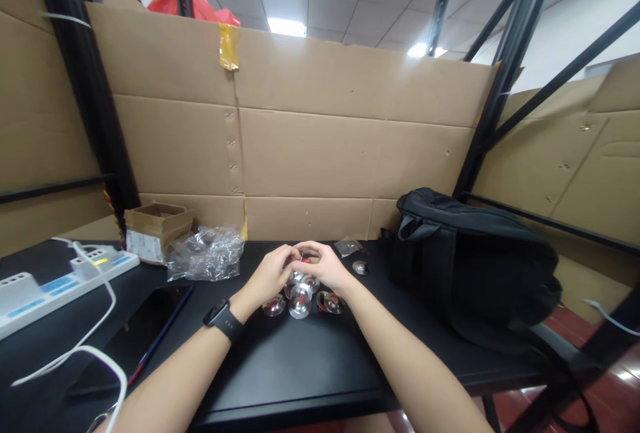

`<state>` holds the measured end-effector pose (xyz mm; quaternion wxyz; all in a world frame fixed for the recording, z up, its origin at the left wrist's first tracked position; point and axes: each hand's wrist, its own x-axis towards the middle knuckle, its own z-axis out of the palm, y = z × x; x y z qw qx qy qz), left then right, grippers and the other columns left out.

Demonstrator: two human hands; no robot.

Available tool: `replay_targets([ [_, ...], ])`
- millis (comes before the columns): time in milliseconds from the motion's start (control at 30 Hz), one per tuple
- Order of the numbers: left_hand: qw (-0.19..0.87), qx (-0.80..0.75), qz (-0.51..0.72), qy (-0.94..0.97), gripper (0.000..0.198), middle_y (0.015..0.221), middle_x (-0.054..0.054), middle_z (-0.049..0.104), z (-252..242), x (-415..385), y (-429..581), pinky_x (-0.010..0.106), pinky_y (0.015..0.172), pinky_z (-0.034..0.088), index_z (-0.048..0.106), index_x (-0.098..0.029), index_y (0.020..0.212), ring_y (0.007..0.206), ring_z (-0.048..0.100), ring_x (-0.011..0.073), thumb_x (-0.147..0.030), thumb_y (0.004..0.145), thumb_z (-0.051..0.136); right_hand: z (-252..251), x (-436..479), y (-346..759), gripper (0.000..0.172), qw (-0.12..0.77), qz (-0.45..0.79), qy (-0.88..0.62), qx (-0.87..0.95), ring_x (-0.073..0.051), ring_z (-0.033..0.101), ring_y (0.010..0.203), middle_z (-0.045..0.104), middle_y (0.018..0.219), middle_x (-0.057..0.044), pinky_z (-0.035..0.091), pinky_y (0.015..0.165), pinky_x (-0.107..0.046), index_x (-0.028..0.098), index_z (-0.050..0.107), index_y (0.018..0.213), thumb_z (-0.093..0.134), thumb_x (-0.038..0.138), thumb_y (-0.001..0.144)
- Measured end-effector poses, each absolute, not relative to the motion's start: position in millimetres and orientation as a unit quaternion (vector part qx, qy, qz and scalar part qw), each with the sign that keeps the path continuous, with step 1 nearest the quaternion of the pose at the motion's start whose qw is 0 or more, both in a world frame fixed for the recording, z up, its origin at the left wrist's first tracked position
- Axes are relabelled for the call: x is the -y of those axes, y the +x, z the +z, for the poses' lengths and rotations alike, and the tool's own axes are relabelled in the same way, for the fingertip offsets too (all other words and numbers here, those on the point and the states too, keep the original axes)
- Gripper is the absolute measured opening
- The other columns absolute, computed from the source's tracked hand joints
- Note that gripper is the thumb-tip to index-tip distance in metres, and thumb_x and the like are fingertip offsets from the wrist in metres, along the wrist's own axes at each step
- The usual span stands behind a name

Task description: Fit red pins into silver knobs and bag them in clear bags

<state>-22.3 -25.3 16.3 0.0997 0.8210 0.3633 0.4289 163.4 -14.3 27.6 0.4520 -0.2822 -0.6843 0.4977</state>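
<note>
My left hand [273,271] and my right hand [325,266] meet over the middle of the black table [300,366], fingers curled together around a small part I cannot make out. Just below the hands lies a cluster of several small shiny metal caps [300,299], some with red inside. One more metal cap [360,267] lies apart to the right. A black watch [223,319] is on my left wrist.
A black backpack [475,266] fills the table's right side. Crumpled clear plastic bags [205,254] and a small cardboard box [157,227] sit back left. A white power strip [60,283] with cables and a dark tablet [145,333] lie at left. Cardboard walls surround the desk.
</note>
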Motion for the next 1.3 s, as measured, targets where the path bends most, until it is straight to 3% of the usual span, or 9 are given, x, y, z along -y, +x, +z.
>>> replay_targets([
  [67, 0.089, -0.369, 0.424, 0.822, 0.014, 0.090, 0.005, 0.066, 14, 22, -22, 0.031, 0.078, 0.048, 0.060, -0.021, 0.092, 0.084, 0.063, 0.0197, -0.027, 0.095, 0.048, 28, 10, 164, 0.044, 0.462, 0.474, -0.296, 0.689, -0.022, 0.071, 0.089, 0.074, 0.105, -0.008, 0.057, 0.082, -0.037, 0.019, 0.070, 0.104, 0.081, 0.044, 0.070],
  [167, 0.085, -0.399, 0.439, 0.801, 0.015, 0.089, 0.005, 0.067, 8, 18, -19, 0.032, 0.077, 0.048, 0.060, -0.021, 0.091, 0.082, 0.063, 0.0202, -0.028, 0.095, 0.047, 23, 2, 164, 0.041, 0.483, 0.461, -0.304, 0.680, -0.022, 0.072, 0.087, 0.075, 0.096, -0.008, 0.057, 0.085, -0.040, 0.018, 0.070, 0.106, 0.075, 0.047, 0.076],
  [400, 0.183, -0.422, 0.500, 0.734, 0.019, 0.096, 0.006, 0.071, 2, 15, -13, 0.032, 0.078, 0.051, 0.060, -0.020, 0.099, 0.087, 0.068, 0.0205, -0.034, 0.095, 0.049, 12, -3, 157, 0.065, 0.507, 0.455, -0.288, 0.673, -0.022, 0.071, 0.093, 0.073, 0.104, -0.009, 0.056, 0.092, -0.041, 0.019, 0.067, 0.115, 0.090, 0.035, 0.056],
  [567, 0.255, -0.387, 0.503, 0.730, 0.023, 0.091, 0.004, 0.070, 3, 13, -19, 0.029, 0.077, 0.051, 0.057, -0.020, 0.099, 0.084, 0.067, 0.0186, -0.041, 0.096, 0.047, 16, 1, 160, 0.065, 0.498, 0.474, -0.284, 0.669, -0.023, 0.071, 0.094, 0.073, 0.106, -0.009, 0.057, 0.089, -0.041, 0.019, 0.070, 0.112, 0.091, 0.037, 0.054],
  [667, 0.236, -0.392, 0.471, 0.754, 0.023, 0.091, 0.003, 0.068, 6, 14, -22, 0.028, 0.076, 0.049, 0.056, -0.021, 0.099, 0.083, 0.064, 0.0175, -0.041, 0.096, 0.045, 21, 1, 167, 0.060, 0.491, 0.464, -0.288, 0.679, -0.024, 0.071, 0.093, 0.073, 0.106, -0.008, 0.058, 0.086, -0.039, 0.018, 0.072, 0.108, 0.090, 0.039, 0.055],
  [867, 0.211, -0.397, 0.418, 0.790, 0.023, 0.096, 0.003, 0.068, 8, 18, -25, 0.027, 0.078, 0.047, 0.055, -0.021, 0.102, 0.085, 0.064, 0.0174, -0.038, 0.098, 0.041, 33, 3, 181, 0.046, 0.457, 0.301, -0.331, 0.769, -0.021, 0.071, 0.080, 0.075, 0.098, -0.008, 0.058, 0.076, -0.034, 0.018, 0.075, 0.104, 0.085, 0.035, 0.062],
  [1033, 0.196, -0.386, 0.414, 0.801, 0.023, 0.097, 0.003, 0.067, 8, 14, -29, 0.029, 0.083, 0.047, 0.054, -0.022, 0.102, 0.090, 0.063, 0.0181, -0.038, 0.099, 0.038, 41, 12, 181, 0.050, 0.444, 0.169, -0.320, 0.820, -0.022, 0.071, 0.091, 0.076, 0.105, -0.005, 0.055, 0.087, -0.035, 0.025, 0.072, 0.118, 0.079, 0.029, 0.069],
  [1300, 0.124, -0.428, 0.421, 0.790, 0.023, 0.101, 0.006, 0.072, 12, 1, -62, 0.033, 0.089, 0.047, 0.053, -0.022, 0.102, 0.097, 0.066, 0.0208, -0.038, 0.099, 0.036, 44, -4, 202, 0.031, 0.442, 0.080, -0.372, 0.813, -0.025, 0.070, 0.103, 0.074, 0.114, -0.005, 0.051, 0.098, -0.038, 0.026, 0.078, 0.104, 0.075, 0.027, 0.073],
])
